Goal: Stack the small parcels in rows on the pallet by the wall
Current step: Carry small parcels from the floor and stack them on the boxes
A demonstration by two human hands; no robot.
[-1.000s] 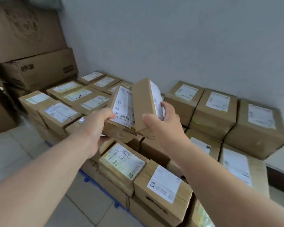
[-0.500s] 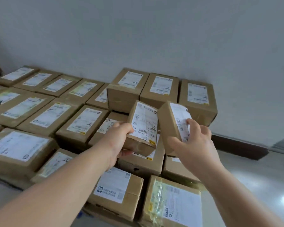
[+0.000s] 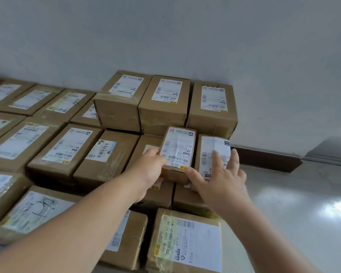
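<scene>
Cardboard, stiff and taped, both look light: left grip curls round the near end of the left parcel, right grip lies straight-fingered on the right parcel, both atop the stacked boxes near the wall. Short ends suit holding.

Single wide-angle view from head height, facing forward and down, close over parcels at 9 o'clock. Wall at 12 o'clock, floor at 4 o'clock, left hand and right hand near centre.
</scene>
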